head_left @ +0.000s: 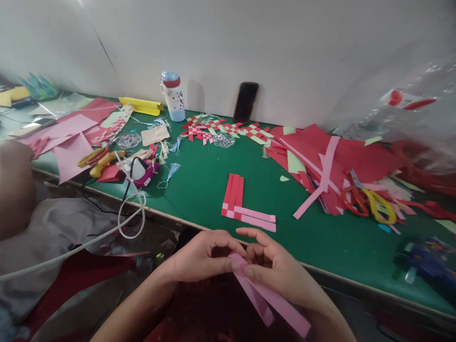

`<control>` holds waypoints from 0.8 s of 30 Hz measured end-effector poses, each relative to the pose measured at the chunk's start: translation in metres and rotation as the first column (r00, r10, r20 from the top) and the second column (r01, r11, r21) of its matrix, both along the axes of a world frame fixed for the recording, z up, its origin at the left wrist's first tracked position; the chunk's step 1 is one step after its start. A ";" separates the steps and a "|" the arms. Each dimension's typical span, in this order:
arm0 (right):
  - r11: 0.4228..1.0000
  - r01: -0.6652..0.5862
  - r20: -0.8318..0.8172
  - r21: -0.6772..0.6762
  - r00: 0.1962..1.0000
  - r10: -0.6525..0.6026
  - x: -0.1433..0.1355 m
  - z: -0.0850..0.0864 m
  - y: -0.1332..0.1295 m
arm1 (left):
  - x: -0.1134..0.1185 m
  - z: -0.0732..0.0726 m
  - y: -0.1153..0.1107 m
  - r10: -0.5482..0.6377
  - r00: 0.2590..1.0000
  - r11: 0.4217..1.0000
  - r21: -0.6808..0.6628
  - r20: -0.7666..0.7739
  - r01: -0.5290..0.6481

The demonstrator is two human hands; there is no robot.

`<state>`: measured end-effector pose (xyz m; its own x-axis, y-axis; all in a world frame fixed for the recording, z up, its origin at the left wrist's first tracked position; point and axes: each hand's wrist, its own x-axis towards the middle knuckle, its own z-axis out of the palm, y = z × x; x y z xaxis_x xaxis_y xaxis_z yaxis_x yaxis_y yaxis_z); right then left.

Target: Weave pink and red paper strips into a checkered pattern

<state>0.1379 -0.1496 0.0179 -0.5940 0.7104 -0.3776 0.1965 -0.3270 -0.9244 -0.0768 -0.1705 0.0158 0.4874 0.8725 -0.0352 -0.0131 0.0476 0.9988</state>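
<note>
A folded pink paper strip [280, 299] is pinched between my two hands, just in front of the table's front edge. My left hand [213, 254] grips its upper end between thumb and fingers. Close beside it, my right hand [269, 263] presses a thumb on the strip, its index finger raised. Two tails of the strip hang down to the lower right. Beyond my hands, an L-shaped woven paper piece [233, 202] lies flat on the green table, with red strips pointing away and pink strips pointing right.
Red paper sheets [317, 147] and scissors [370, 202] lie at the right, near a blurred blue object [431, 266]. A bottle [174, 97] and phone [245, 102] stand by the wall. Tassels [173, 172], woven pieces [213, 126] and a white cable [142, 209] are leftward. Another person's arm [16, 190] shows.
</note>
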 end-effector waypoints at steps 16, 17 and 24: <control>0.970 0.089 -0.008 0.227 0.996 -0.090 0.004 0.003 0.034 | -0.020 -0.002 0.048 0.501 0.824 0.864 -0.210 0.264 -0.458; 0.960 0.095 0.018 0.263 0.994 -0.104 0.002 0.008 0.042 | -0.021 -0.002 0.055 0.518 0.811 0.855 -0.184 0.272 -0.484; 0.927 0.087 0.019 0.364 0.995 -0.101 -0.022 0.024 0.107 | -0.012 0.007 0.098 0.448 0.872 0.891 -0.016 0.195 -0.454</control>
<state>0.1156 -0.0427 0.0418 -0.5085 0.8546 -0.1048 0.2176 0.0098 -0.9760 -0.0892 -0.0725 0.0223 0.0356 0.9983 0.0465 -0.2142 -0.0378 0.9761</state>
